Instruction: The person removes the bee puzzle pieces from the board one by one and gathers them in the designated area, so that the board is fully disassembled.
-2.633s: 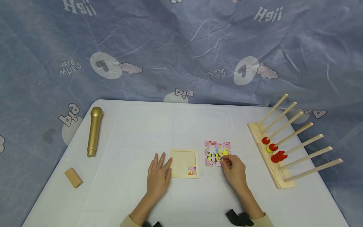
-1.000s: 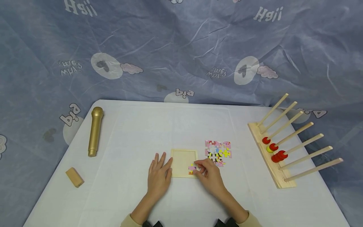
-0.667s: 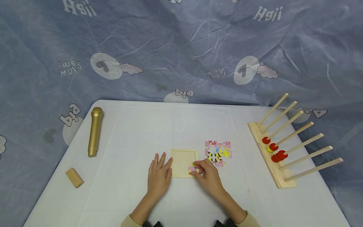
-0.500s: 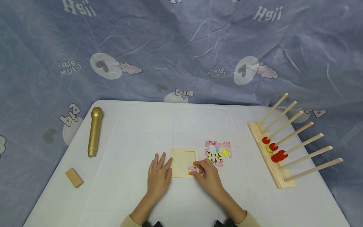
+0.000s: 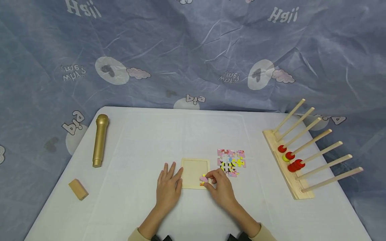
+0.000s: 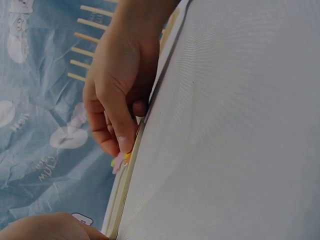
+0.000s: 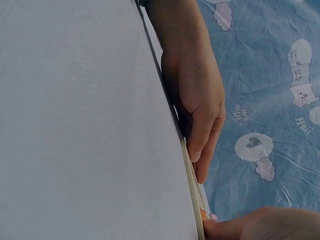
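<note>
A shallow square wooden puzzle tray [image 5: 191,169] lies before me on the white table. My left hand [image 5: 169,189] rests along the tray's left edge, fingers straight and slightly spread. At the tray's lower right corner, my right hand [image 5: 223,189] pinches a pink and yellow puzzle piece [image 5: 203,179] between thumb and forefinger. In the left wrist view that puzzle piece [image 6: 118,163] looks tilted up from the tray under the fingertips. Its right side is hidden by the fingers. Several joined puzzle pieces [image 5: 239,162], pink, yellow and black, lie right of the tray, with gaps among them.
A wooden peg rack [image 5: 287,170] with red and yellow beads stands at the right. A gold microphone [image 5: 100,140] lies at the left, with a small wooden block [image 5: 78,189] nearer me. Behind the table [image 5: 144,134] hangs a blue-grey printed cloth [image 5: 181,50].
My right hand has moved left from the joined pieces to the tray's lower right corner. The piece there now looks slightly shifted and tilted in its grip. The left hand has stayed put.
</note>
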Demonstrator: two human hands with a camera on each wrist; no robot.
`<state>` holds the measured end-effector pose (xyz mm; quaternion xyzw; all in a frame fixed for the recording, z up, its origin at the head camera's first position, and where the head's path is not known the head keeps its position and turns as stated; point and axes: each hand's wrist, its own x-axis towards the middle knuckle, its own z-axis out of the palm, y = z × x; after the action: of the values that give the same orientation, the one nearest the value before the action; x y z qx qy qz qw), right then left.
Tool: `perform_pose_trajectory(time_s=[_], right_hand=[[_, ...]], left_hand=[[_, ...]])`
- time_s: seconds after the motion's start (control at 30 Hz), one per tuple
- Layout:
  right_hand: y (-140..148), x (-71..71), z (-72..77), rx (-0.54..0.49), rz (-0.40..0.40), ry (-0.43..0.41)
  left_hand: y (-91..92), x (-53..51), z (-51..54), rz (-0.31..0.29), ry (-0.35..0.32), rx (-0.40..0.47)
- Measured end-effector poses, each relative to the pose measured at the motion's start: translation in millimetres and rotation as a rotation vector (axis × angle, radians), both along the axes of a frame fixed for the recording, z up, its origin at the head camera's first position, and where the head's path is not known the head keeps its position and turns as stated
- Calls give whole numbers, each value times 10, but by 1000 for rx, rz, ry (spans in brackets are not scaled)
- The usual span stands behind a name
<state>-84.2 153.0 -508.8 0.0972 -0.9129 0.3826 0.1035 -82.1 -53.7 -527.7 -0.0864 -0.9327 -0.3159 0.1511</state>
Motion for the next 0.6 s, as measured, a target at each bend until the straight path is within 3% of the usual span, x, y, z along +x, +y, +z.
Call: perform_pose_trajectory(time_s=[0.23, 0.47, 0.6], right_hand=[[-2, 5, 30, -139, 26, -3], [129, -30, 185, -338, -18, -187], [363, -88, 262, -337, -105, -220]], left_hand=[[-5, 3, 2, 4, -5, -2], [7, 0, 20, -3, -25, 7], [5, 1, 16, -7, -45, 3]])
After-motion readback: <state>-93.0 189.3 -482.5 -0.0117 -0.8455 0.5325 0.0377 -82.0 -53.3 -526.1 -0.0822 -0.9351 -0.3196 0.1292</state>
